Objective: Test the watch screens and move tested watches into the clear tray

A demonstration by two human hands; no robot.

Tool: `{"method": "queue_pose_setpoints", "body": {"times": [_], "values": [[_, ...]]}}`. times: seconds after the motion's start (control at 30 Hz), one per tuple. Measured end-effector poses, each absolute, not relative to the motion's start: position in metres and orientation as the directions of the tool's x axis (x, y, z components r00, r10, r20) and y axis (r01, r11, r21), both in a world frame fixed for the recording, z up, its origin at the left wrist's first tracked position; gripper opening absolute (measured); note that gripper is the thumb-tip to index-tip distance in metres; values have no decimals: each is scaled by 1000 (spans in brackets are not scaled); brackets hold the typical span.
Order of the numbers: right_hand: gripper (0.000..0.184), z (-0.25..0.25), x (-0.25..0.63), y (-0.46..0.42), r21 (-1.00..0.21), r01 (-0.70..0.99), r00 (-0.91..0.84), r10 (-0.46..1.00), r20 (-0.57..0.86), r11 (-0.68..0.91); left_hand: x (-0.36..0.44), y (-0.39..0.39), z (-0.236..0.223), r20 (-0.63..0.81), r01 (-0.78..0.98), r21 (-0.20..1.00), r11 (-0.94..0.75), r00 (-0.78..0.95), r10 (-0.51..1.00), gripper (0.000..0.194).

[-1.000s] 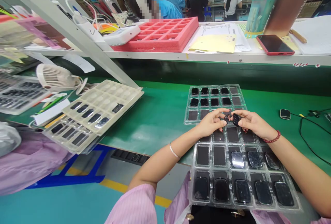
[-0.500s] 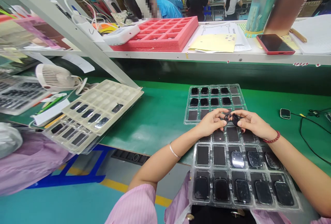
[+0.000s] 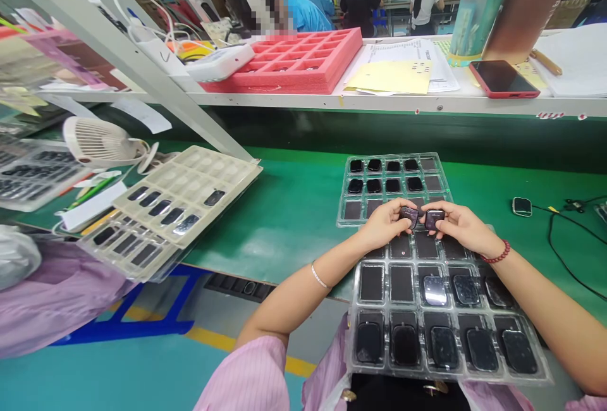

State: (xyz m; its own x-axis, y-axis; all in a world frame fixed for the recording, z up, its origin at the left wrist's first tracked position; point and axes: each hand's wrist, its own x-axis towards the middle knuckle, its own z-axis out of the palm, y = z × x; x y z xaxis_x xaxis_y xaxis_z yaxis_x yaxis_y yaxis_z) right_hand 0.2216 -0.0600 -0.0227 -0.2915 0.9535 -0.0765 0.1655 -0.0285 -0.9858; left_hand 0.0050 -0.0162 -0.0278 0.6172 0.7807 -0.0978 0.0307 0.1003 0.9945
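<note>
My left hand pinches a small dark watch-face part and my right hand pinches a second one. Both parts are side by side, faces up, above the far end of a clear blister tray that rests on my lap and the belt edge. That tray holds several dark parts in its near rows. A second clear tray lies just beyond my hands on the green belt, with small dark parts in its far rows.
Beige and clear trays are stacked at the left beside a small white fan. The shelf behind carries a red foam tray, papers and a red phone. A lone part and cables lie right. People work far behind.
The two parts, held close together with edges toward me, have been turned so their faces point up and now sit slightly apart. My hands stayed in the same place.
</note>
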Motion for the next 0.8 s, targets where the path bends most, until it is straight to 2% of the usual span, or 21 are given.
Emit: {"method": "queue_pose_setpoints", "body": {"times": [0.1,0.2,0.3,0.37,0.43,0.57,0.6,0.67,0.8], "values": [[35,-22,222,-60,-988,156,-307,950,-61,-13,5,-16,-26,-93,17,994,105,620,779,38],[24,-18,216,-59,-970,241,-264,964,-28,38,-5,-17,-18,-60,49,998,38,605,794,29],[12,-15,197,-60,-905,398,-252,966,50,150,-25,-21,-10,-32,192,976,-100,585,810,15],[8,-15,179,-59,-833,496,-299,949,102,246,-39,-25,-8,-36,330,924,-192,576,817,12],[8,-16,161,-58,-741,582,-354,925,140,335,-50,-30,-8,-16,490,810,-323,569,822,12],[13,-7,152,-59,-600,681,-414,897,158,420,-52,-44,-9,124,729,432,-531,535,835,18],[15,-2,158,-62,-576,697,-421,894,154,427,-48,-49,-9,156,741,375,-557,541,826,20],[12,12,176,-74,-519,731,-455,883,115,444,-36,-59,-8,191,683,331,-651,627,755,20],[22,27,215,-120,-260,839,-513,854,-85,478,-3,-82,-6,177,367,285,-885,888,425,22]]}}
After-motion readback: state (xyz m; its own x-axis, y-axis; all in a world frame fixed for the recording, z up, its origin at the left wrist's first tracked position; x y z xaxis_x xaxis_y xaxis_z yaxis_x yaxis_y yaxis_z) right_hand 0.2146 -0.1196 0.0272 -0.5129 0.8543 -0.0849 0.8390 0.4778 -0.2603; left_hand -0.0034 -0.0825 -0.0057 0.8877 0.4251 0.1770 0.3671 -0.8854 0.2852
